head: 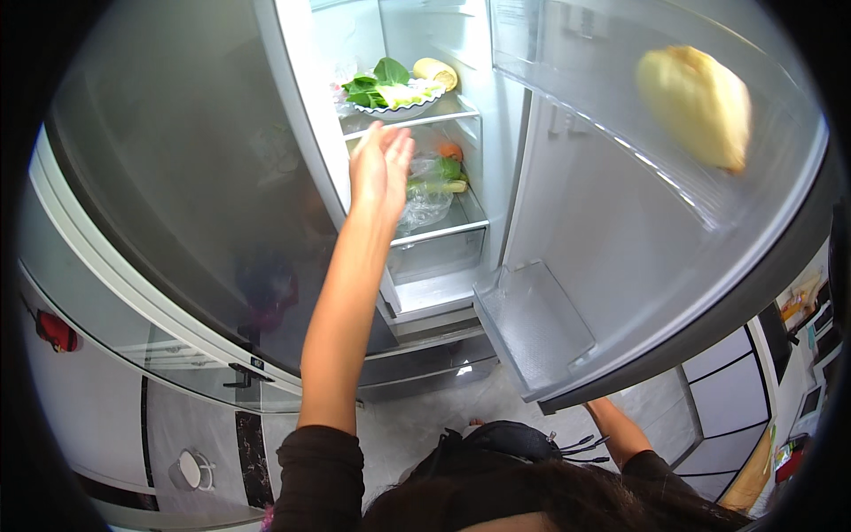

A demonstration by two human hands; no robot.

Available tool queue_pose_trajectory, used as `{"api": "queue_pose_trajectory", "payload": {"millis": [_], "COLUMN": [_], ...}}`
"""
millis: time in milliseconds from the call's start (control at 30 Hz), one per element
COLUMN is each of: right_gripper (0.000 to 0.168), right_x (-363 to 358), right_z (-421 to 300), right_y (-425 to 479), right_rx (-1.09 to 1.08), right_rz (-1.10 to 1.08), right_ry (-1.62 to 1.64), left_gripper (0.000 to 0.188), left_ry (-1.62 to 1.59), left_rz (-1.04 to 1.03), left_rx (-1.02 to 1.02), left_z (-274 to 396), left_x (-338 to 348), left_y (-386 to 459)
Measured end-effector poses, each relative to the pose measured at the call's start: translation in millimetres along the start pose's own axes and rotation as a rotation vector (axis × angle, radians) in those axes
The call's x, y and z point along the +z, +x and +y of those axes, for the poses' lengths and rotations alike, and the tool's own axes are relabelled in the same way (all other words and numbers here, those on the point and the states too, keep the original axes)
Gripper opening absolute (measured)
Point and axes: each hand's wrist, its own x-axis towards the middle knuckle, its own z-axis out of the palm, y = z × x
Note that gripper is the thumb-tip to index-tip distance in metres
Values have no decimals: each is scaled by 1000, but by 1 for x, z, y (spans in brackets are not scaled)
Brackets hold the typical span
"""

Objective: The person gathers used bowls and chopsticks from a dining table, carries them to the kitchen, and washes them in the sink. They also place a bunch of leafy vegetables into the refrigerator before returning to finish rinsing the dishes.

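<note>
My left hand (382,159) is raised before the open refrigerator (507,166), slightly blurred, fingers extended and nothing in them. Just beyond its fingertips is a scalloped white dish (399,112) of leafy greens (372,90) on the upper glass shelf (459,112). A thick pale root vegetable (433,71) lies behind the dish. On the shelf below, partly covered by my hand, are a clear plastic bag (425,207), green vegetables (453,169) and an orange item (450,151). My right forearm (618,429) reaches behind the refrigerator door (598,219), which hides the right hand.
A pale yellowish vegetable (698,106) sits in the upper door bin (611,136). The lower door bin (532,319) juts out near the floor. A closed grey door panel (199,166) stands at left. A white cup-like container (191,470) is at lower left.
</note>
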Motion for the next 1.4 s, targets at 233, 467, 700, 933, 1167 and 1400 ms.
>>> {"api": "queue_pose_trajectory", "payload": {"millis": [233,467,700,933,1167,1400], "right_gripper": [20,19,17,36,32,31], "right_x": [54,169,258,283,153,-102], "right_z": [64,71,75,53,5,-37], "right_y": [27,77,149,128,19,-136], "right_rx": [393,362,41,-19,-134,-262], "right_rz": [-184,-321,-143,-175,-338,44], "right_ry": [-420,-284,-63,-198,-526,-341], "left_gripper": [38,44,54,62,55,35], "left_ry": [658,1187,1642,2004,1913,1763], "left_rz": [-81,-86,-202,-233,-12,-115], "left_rx": [851,1188,1022,808,988,804], "left_z": [48,52,11,-36,-70,-181], "left_x": [-19,-83,-134,-139,-128,-127], "left_y": [-153,-185,-181,-144,-139,-225]}}
